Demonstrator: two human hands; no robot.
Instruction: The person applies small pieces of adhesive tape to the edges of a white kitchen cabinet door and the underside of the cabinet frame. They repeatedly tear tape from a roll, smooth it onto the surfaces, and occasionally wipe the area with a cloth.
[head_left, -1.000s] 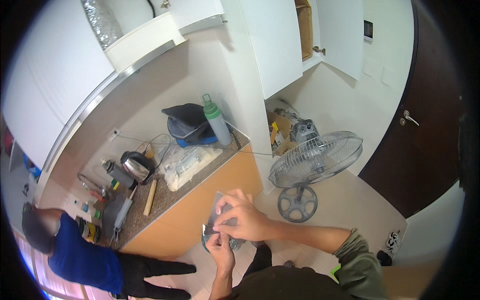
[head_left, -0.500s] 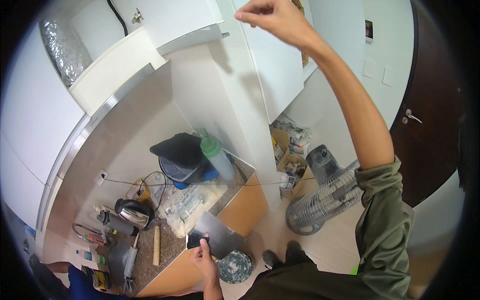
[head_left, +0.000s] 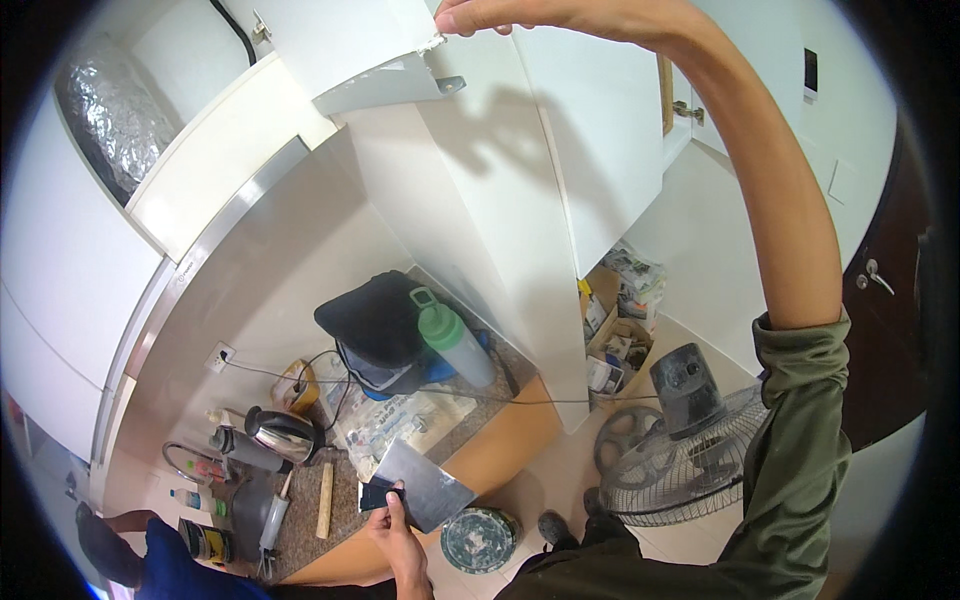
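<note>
At the lower middle my left hand (head_left: 392, 530) grips the black handle of a wide metal scraper (head_left: 430, 485), its blade tilted above a lidded bucket (head_left: 478, 540) on the floor. My right hand (head_left: 480, 20) is raised at the top, bent fingers at the lower corner of a white upper cabinet panel (head_left: 360, 40), where a small white blob shows by the fingertips. Whether they pinch that blob or the edge I cannot make out.
A counter (head_left: 340, 500) holds a kettle (head_left: 280, 430), bottle (head_left: 460, 350), black bag (head_left: 365, 320), caulk gun (head_left: 273, 525) and wooden stick (head_left: 324, 500). A fan (head_left: 680, 465), boxes (head_left: 625, 340) and dark door (head_left: 885, 350) are right. A person in blue (head_left: 180, 565) is lower left.
My right hand has risen from beside the scraper to the cabinet's lower corner. My left hand keeps hold of the scraper. The view has tilted, showing more of the upper cabinets.
</note>
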